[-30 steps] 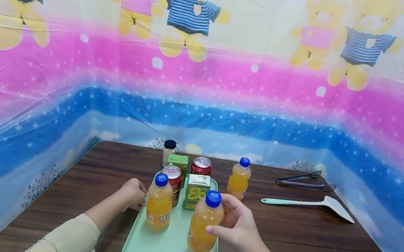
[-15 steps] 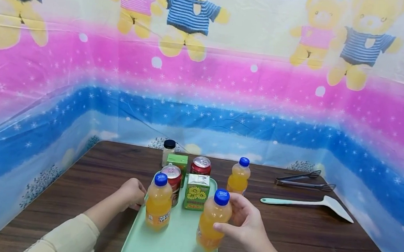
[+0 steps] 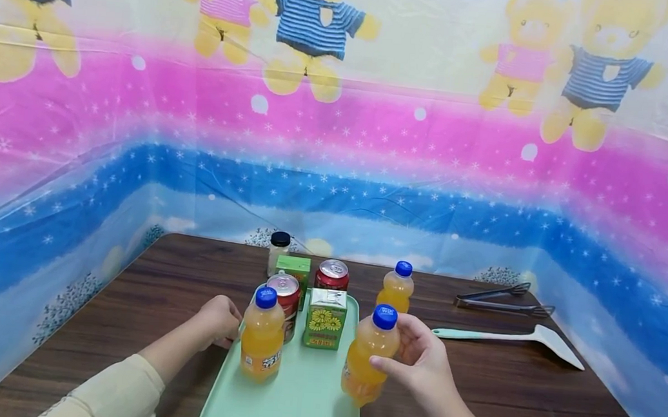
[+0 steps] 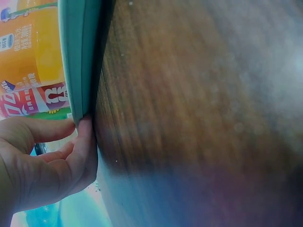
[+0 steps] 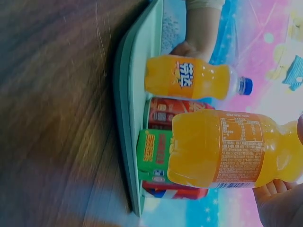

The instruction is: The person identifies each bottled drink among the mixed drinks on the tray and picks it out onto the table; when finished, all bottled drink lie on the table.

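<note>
Left hand [image 3: 218,318] pinching, right hand [image 3: 426,362] gripping

A dark brown table [image 3: 471,405] with streaked wood grain and a rounded far-left corner stands inside a printed sheet [image 3: 374,130], which rises beyond its far edge and along its left and right sides. Lowest, next to the table, the sheet is pale blue, with speckled bushes [image 3: 71,309] beyond the table's left, far and right edges. Higher above the table comes a deep blue band [image 3: 231,174] scattered with white snowflakes, then a bright pink band [image 3: 201,105] with pale blobs. Highest, on cream, stand yellow bears [image 3: 312,26] — some in pink shirts, some in blue striped ones. Creases cross the sheet. In the left wrist view a pale glare [image 4: 293,56] lies on the tabletop.
</note>
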`<state>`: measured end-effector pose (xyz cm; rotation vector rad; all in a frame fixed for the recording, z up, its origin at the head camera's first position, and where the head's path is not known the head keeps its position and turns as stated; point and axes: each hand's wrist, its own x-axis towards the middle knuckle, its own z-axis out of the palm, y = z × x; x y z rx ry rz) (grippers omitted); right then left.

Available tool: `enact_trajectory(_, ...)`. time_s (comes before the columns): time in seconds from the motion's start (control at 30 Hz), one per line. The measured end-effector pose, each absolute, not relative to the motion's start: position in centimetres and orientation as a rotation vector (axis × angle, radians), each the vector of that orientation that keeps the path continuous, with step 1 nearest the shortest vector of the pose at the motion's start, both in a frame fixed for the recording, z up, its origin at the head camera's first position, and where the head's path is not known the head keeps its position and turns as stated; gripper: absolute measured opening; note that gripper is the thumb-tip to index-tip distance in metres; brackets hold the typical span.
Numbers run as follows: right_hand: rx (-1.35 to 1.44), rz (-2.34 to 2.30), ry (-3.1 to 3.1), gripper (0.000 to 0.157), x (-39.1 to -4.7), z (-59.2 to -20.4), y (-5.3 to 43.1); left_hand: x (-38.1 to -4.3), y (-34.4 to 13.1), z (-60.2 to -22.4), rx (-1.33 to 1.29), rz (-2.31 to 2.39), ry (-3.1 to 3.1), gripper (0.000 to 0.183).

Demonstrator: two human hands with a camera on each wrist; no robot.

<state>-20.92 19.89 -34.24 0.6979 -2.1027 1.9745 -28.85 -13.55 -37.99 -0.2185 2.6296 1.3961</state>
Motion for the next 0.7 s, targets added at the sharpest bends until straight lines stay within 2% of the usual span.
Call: enact_trajectory(0.7,0.471,1.892,-2.14,0.054,-22.8,-34.7,22.7,-28.5,-13.4,-37.7,-0.21,1.377,2.647,0.019)
